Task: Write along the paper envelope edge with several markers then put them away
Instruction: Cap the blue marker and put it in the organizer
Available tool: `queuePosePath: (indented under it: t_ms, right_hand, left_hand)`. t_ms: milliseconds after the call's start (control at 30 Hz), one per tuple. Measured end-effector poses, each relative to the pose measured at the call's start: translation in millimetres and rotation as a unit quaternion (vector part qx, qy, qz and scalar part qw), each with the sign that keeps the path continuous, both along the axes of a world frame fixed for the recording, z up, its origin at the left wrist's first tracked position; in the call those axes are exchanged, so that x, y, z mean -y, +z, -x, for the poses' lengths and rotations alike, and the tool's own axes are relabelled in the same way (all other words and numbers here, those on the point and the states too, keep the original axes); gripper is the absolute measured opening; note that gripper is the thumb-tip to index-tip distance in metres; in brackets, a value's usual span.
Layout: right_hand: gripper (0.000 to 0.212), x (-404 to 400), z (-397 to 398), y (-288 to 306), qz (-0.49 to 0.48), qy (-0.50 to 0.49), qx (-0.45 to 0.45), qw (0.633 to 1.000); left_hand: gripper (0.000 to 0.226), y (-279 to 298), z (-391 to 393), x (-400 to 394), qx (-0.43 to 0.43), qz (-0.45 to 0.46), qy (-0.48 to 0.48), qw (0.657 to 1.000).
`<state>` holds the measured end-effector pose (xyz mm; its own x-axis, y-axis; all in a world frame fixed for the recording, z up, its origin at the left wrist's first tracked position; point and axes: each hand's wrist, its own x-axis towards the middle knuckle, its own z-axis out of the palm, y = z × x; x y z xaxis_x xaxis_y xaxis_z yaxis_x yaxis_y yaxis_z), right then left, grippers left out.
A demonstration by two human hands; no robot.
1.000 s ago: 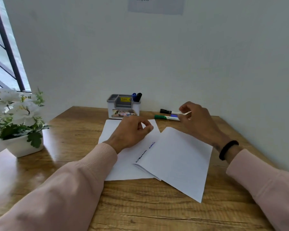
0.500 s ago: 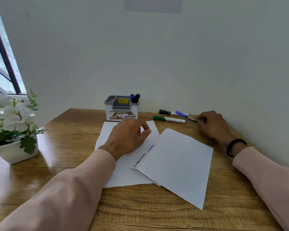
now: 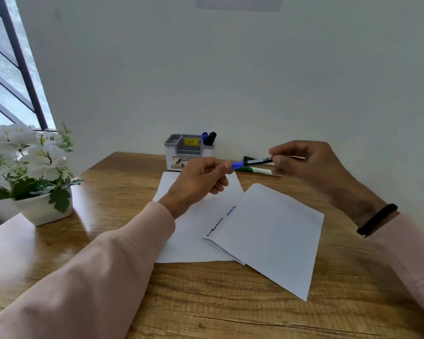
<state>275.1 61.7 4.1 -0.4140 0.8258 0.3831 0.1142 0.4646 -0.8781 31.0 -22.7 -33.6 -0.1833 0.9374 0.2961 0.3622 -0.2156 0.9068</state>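
While both hands pinch the blue marker [image 3: 251, 163], the organizer's yellow sticker [image 3: 192, 141] stays unreadable.

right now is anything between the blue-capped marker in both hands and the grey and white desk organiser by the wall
Nothing visible. The blue-capped marker is held above the table by the left hand and right hand, and the grey and white desk organiser sits just behind the left hand.

I wore pale pink long sleeves with ribbed cuffs on both arms, the left sleeve [image 3: 96, 272] and the right sleeve [image 3: 416, 260]. A black band [image 3: 377, 219] circled my right wrist.
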Motion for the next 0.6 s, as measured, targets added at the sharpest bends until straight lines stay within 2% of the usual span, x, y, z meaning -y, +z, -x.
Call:
queuePosePath:
  t_ms: [67, 100, 167, 233, 300, 433, 533, 600]
  right_hand:
    - [0.030, 6, 6, -3, 0.152, 0.098, -0.164, 0.970]
    - [0.032, 9, 10, -6, 0.195, 0.128, -0.193, 0.953]
    - [0.030, 19, 18, -10, 0.210, 0.151, -0.148, 0.954]
    - [0.031, 28, 26, -15, 0.148, 0.133, -0.048, 0.979]
    - [0.033, 32, 30, -17, 0.080, 0.105, 0.004, 0.991]
    - [0.030, 35, 27, -10, 0.087, 0.122, 0.014, 0.989]
    - [0.045, 34, 23, -6, 0.110, 0.147, 0.026, 0.983]
    - [0.046, 35, 20, -2, 0.122, 0.163, 0.037, 0.978]
  left_hand:
    - [0.028, 3, -5, 2, 0.019, 0.001, -0.040, 0.999]
    - [0.028, 4, -9, 4, 0.025, 0.000, -0.057, 0.998]
    - [0.026, 5, -16, 5, 0.021, -0.007, -0.090, 0.996]
    - [0.025, 5, -20, 7, -0.009, -0.014, -0.121, 0.993]
    - [0.024, 7, -21, 10, -0.050, -0.022, -0.140, 0.989]
    - [0.024, 11, -21, 15, -0.088, -0.040, -0.174, 0.980]
    - [0.022, 12, -17, 13, -0.086, -0.039, -0.212, 0.973]
    - [0.018, 14, -12, 14, -0.088, -0.029, -0.221, 0.971]
